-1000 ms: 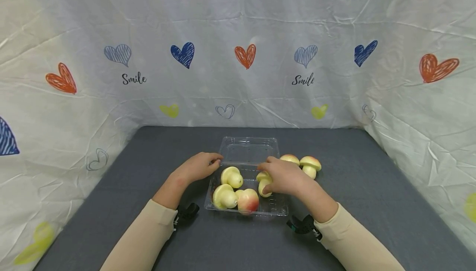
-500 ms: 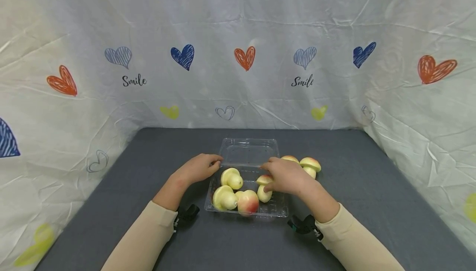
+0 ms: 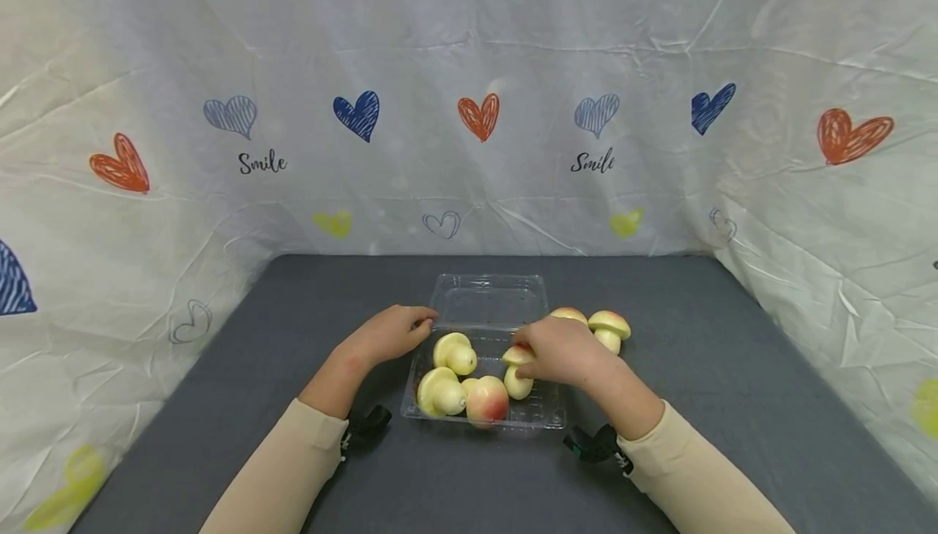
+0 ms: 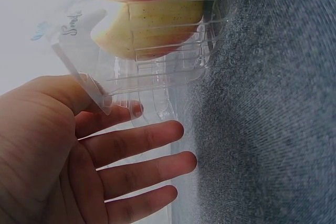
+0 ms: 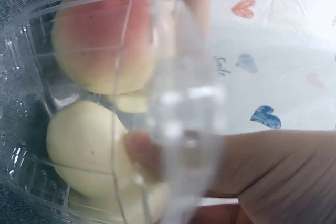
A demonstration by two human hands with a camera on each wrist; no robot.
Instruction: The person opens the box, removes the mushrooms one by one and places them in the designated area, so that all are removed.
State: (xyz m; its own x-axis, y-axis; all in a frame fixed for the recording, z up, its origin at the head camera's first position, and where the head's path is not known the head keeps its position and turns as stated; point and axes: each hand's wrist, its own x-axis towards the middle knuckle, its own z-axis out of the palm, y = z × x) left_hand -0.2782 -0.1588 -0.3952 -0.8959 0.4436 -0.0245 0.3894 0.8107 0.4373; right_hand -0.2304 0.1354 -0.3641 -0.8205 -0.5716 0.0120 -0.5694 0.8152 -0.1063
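A clear plastic clamshell container (image 3: 538, 422) lies open on the table, its lid (image 3: 487, 299) folded back. Several toy mushrooms with pale stems and red-blushed cream caps are inside; one mushroom (image 3: 456, 352) is at the back left, another (image 3: 441, 391) at the front left, and a red-capped one (image 3: 487, 400) at the front middle. My right hand (image 3: 564, 348) pinches a further mushroom (image 3: 519, 382) on the container's right side, thumb against it in the right wrist view. My left hand (image 3: 388, 333) holds the container's back left corner between thumb and index finger, other fingers stretched out (image 4: 157, 169).
Two more toy mushrooms stand to the right of the lid, one (image 3: 610, 330) in plain view and one (image 3: 569, 314) partly behind my right hand. Dark grey cloth (image 3: 469, 485) covers the table. A white curtain (image 3: 410, 168) printed with hearts hangs around the back and sides.
My right hand has shifted the mushroom it pinches slightly toward the front of the container and now sits a little lower. The left hand keeps its place at the corner.
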